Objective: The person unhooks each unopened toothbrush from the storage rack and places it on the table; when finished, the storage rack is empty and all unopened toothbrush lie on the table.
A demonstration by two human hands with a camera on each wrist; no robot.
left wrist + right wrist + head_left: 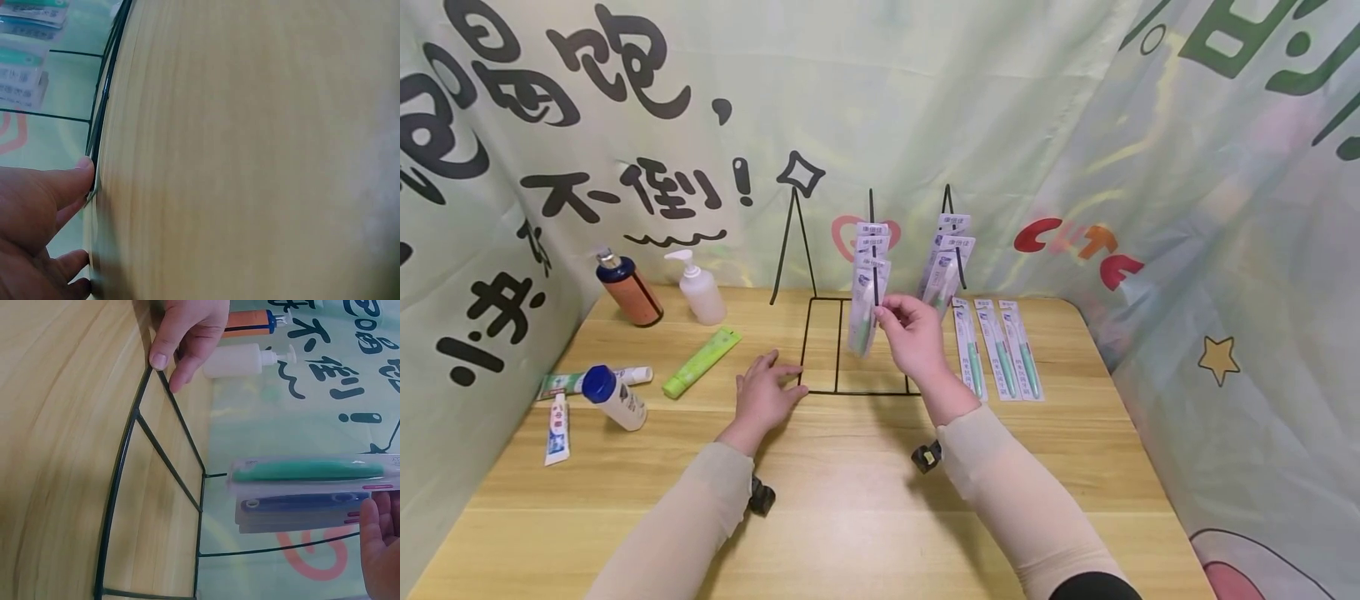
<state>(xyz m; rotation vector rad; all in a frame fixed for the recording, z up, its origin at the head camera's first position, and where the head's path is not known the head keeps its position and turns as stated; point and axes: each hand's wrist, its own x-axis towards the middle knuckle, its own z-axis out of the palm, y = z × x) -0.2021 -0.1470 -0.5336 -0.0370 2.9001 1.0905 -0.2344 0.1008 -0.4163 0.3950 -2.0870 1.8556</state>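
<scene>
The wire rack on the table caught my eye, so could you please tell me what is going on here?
Someone's right hand has its fingers at the edge of the front toothbrush pack on the middle hook of the rack, though whether it grips the pack is unclear. The left hand touches the rack's front left corner. Packs hang on the right hook too, and three packs lie on the table to the right.

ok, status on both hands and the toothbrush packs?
Left hand touching rack's near left corner. Right hand at left hanging row's front toothbrush pack, grip unclear. Three packs lying flat at right. Nothing visibly in the way.
</scene>
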